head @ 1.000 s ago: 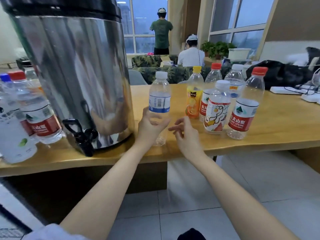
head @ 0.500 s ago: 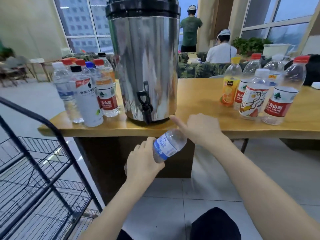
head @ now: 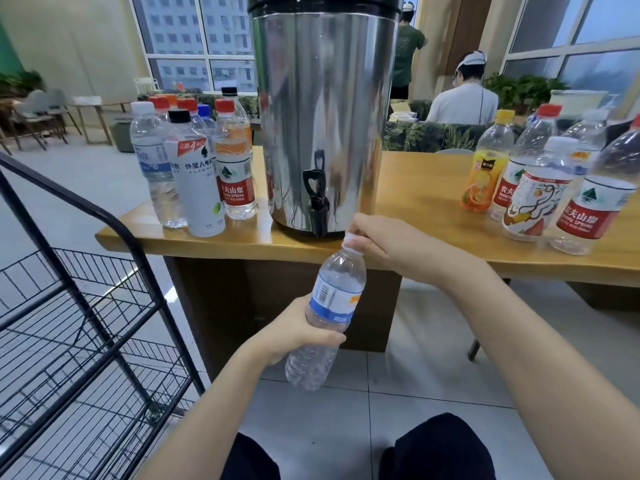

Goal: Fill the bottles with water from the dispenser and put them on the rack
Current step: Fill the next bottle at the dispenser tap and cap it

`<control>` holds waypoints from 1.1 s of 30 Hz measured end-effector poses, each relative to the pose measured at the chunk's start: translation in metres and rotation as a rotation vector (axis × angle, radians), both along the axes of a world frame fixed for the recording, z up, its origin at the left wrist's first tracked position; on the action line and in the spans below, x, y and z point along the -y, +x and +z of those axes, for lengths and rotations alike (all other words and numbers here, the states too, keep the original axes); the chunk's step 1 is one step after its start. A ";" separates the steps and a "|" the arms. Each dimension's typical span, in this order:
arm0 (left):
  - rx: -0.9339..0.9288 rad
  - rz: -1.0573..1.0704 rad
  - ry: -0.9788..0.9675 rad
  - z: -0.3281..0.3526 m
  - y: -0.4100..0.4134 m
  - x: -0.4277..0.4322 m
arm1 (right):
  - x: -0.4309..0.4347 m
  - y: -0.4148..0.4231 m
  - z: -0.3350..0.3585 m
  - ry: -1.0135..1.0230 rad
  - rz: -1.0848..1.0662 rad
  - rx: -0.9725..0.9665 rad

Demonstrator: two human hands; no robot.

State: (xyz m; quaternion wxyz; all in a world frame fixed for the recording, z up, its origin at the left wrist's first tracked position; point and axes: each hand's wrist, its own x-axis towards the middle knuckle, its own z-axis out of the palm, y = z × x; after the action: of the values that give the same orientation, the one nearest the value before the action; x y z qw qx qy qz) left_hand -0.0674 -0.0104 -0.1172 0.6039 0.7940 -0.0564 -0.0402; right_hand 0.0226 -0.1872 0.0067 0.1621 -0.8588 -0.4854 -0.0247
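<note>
A clear empty bottle with a blue and white label is held tilted below the table edge, in front of the dispenser. My left hand grips its lower body. My right hand is closed around its white cap at the top. The steel dispenser stands on the wooden table, its black tap just above the bottle's cap. A black wire rack stands at the left on the floor.
Several bottles stand in a group left of the dispenser. Several more bottles stand to its right. Two people are at the windows behind the table. Tiled floor lies below, with my dark-clothed knees at the bottom.
The bottle came off the table and down in front of the tap. My right hand went from open beside it onto its cap. The view swung left, bringing the rack in.
</note>
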 end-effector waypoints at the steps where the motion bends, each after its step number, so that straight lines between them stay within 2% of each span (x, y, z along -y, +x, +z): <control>1: 0.003 0.027 -0.005 -0.002 0.001 -0.001 | 0.003 0.002 0.001 -0.008 0.009 -0.062; 3: 0.028 0.080 0.002 -0.005 0.004 0.000 | 0.009 0.006 0.004 -0.020 0.025 -0.150; 6: 0.092 0.138 0.070 -0.008 0.007 0.000 | 0.012 0.006 0.007 0.089 -0.066 -0.274; 10: 0.152 0.183 0.198 -0.012 0.013 -0.002 | 0.004 0.009 -0.003 0.063 -0.214 -0.243; 12: 0.128 0.166 0.167 -0.012 0.013 -0.001 | 0.004 0.011 -0.004 0.058 -0.185 -0.269; 15: -0.009 0.029 0.025 -0.012 0.007 -0.003 | 0.010 0.014 0.002 0.098 -0.069 -0.349; 18: -0.109 -0.077 -0.114 -0.017 0.002 -0.006 | 0.012 0.022 -0.002 0.283 -0.039 -0.475; 19: -0.113 -0.072 -0.153 -0.019 0.002 -0.006 | 0.012 0.028 -0.006 0.354 -0.093 -0.469; 21: -0.124 -0.015 -0.181 -0.024 0.003 -0.005 | 0.007 0.049 -0.017 0.433 -0.289 -0.337; 23: -0.135 0.051 -0.162 -0.027 0.005 -0.002 | 0.003 0.070 -0.030 0.401 -0.496 -0.194; 25: -0.138 0.100 -0.140 -0.029 0.005 -0.001 | 0.001 0.087 -0.044 0.370 -0.620 -0.167; 33: -0.101 0.380 -0.144 -0.046 0.013 -0.010 | -0.008 0.109 -0.071 0.406 -0.710 -0.178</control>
State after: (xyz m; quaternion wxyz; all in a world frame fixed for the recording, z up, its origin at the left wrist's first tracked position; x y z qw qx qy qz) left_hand -0.0547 -0.0003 -0.1627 0.6580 0.7421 0.1221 0.0387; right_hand 0.1313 -0.1794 -0.0642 0.3509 -0.9221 -0.1287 -0.1001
